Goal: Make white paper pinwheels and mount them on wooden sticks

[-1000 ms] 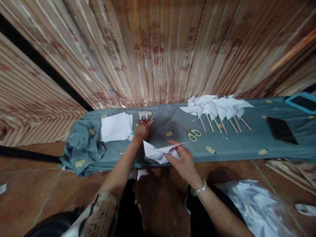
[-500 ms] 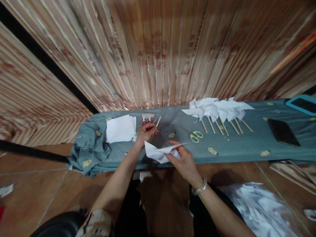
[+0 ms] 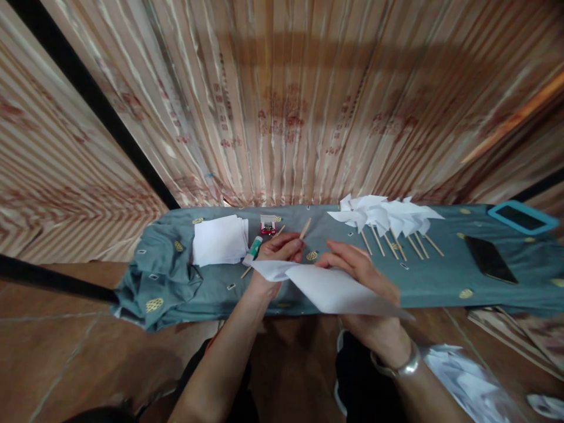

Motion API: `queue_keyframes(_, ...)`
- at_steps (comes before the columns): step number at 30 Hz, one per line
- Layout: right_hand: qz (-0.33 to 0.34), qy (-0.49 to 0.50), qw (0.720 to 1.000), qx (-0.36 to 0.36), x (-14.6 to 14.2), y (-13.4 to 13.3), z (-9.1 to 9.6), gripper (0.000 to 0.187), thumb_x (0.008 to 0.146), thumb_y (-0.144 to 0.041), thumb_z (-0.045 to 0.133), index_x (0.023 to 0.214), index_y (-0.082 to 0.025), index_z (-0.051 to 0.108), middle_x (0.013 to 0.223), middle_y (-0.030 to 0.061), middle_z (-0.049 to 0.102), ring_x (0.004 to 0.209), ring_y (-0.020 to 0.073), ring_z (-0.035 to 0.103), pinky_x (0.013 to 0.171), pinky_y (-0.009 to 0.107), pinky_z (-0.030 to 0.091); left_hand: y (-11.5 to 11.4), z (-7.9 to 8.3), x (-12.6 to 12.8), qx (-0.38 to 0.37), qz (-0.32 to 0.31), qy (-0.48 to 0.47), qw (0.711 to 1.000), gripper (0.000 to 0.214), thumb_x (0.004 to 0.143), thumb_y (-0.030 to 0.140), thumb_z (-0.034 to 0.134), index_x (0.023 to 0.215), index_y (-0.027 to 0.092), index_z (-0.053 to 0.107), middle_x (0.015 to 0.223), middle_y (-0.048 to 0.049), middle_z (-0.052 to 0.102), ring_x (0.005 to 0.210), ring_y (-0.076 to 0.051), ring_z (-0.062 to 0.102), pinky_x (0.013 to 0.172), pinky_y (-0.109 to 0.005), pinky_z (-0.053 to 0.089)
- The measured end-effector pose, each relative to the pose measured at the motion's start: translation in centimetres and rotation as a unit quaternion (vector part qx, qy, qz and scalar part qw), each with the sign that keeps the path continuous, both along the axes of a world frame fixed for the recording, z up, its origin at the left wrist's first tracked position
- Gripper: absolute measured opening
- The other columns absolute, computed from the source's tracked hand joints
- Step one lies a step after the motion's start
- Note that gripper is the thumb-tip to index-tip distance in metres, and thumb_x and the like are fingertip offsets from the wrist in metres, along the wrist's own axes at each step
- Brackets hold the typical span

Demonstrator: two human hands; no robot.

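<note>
A thin wooden stick (image 3: 305,228) is pinched in my left hand (image 3: 284,247), its tip pointing up and away. My right hand (image 3: 363,276) is closed on a folded white paper pinwheel (image 3: 328,288), held in front of the left wrist and partly hiding both hands. By the left hand lie a green-and-white glue stick (image 3: 252,249), a small red box of pins (image 3: 268,226) and another wooden stick (image 3: 245,272). Farther left sits a stack of white paper (image 3: 220,241).
Several finished paper pinwheels (image 3: 383,214) on sticks lie to the right on the cloth-covered bench (image 3: 432,288). Beyond them are a black phone (image 3: 491,258) and a blue-framed tablet (image 3: 523,216). A clear bag of folded paper (image 3: 467,382) rests on the floor, lower right.
My left hand has lifted a stick from beside the pin box. The right hand has turned the pinwheel and moved right. The scissors are now hidden, and the view has shifted slightly.
</note>
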State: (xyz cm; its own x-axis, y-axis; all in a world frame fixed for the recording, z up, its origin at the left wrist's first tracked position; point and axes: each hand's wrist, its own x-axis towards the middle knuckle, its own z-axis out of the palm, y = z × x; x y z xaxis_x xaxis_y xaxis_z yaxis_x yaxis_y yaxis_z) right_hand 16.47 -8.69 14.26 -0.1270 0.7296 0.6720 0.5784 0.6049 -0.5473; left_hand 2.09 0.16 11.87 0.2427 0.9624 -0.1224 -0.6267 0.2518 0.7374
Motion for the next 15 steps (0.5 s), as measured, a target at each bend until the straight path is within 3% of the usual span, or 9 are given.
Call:
queue_keyframes(3, -0.011, 0.039, 0.999, -0.018, -0.2, 1.3, 1.0, 0.051, 0.087, -0.028, 0.057, 0.136, -0.027, 0.046, 0.103, 0.0045, 0.071, 0.102, 0.0242, 0.066, 0.096, 0.046, 0.05, 0.3, 0.5, -0.3, 0.018, 0.012, 0.013, 1.0, 0.035, 0.044, 0.029, 0.09, 0.071, 0.014, 0.074, 0.061, -0.0014, 0.068, 0.052, -0.009, 0.058, 0.049, -0.018, 0.043)
queue_keyframes(7, -0.034, 0.09, 0.995, -0.031, -0.6, 2.5, 0.9, 0.049, 0.085, -0.029, 0.059, 0.133, -0.028, 0.049, 0.098, 0.0052, 0.072, 0.103, 0.0255, 0.066, 0.087, 0.044, 0.054, 0.3, 0.2, -0.9, 0.075, 0.003, 0.042, 0.996, 0.027, 0.052, 0.03, 0.087, 0.072, 0.015, 0.076, 0.069, -0.0038, 0.072, 0.059, -0.011, 0.061, 0.056, -0.02, 0.047)
queue_keyframes(15, -0.043, 0.15, 0.988, -0.023, -0.4, 2.3, 0.4, 0.048, 0.085, -0.036, 0.059, 0.132, -0.028, 0.05, 0.1, 0.0054, 0.071, 0.1, 0.0273, 0.066, 0.083, 0.046, 0.055, -0.3, 0.4, -1.2, 0.107, -0.034, 0.109, 0.988, 0.021, 0.053, 0.029, 0.084, 0.07, 0.017, 0.078, 0.075, -0.0051, 0.074, 0.066, -0.015, 0.062, 0.063, -0.024, 0.049)
